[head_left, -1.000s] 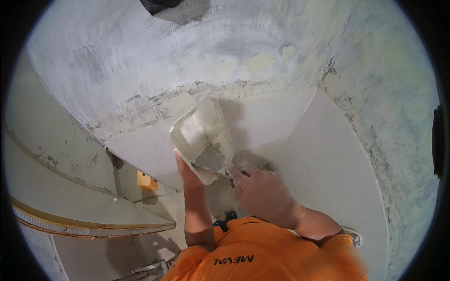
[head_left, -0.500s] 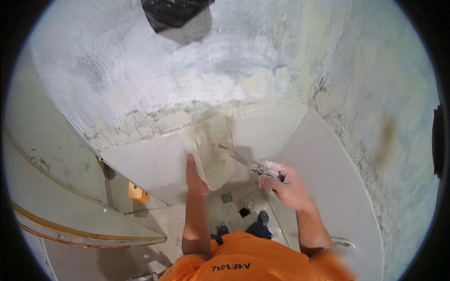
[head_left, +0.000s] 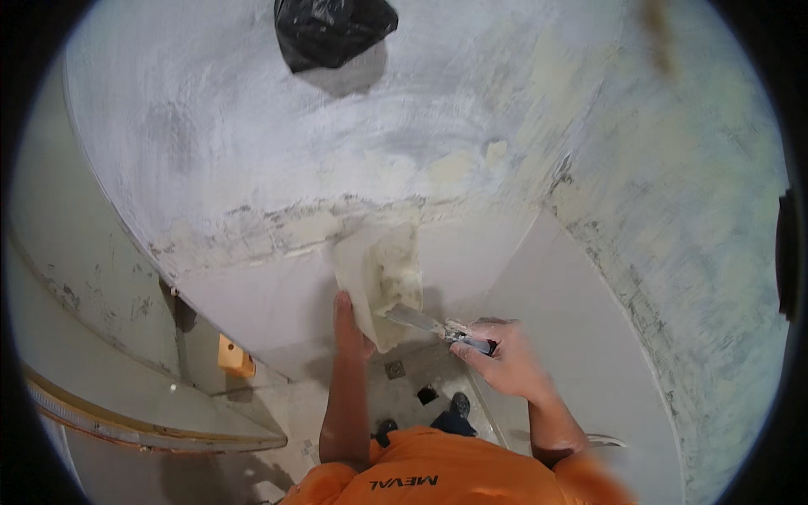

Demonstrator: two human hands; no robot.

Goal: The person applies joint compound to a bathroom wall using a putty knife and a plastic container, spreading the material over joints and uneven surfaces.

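My left hand [head_left: 347, 318] grips a wide, flat trowel [head_left: 360, 268] by its left side, its fingers mostly hidden behind it. Cream-coloured wet plaster [head_left: 399, 268] lies on the right part of the trowel's face. In my right hand [head_left: 508, 360] is a putty knife [head_left: 414, 318], its handle smeared with plaster. The knife's blade points left, and its tip meets the lower part of the trowel. Both tools are in front of the pale wall panel.
Ahead stands a wall [head_left: 278, 126] patched with plaster, meeting another at a right-hand corner. A black plastic bag [head_left: 332, 32] covers something on it. A yellow box [head_left: 235, 357] is at lower left, beside a curved edge [head_left: 151, 436]. The tiled floor has a dark square hole [head_left: 427, 395].
The putty knife has moved down and left to the trowel's lower part. The trowel has tilted, showing more of its plaster-covered face. The view has shifted slightly.
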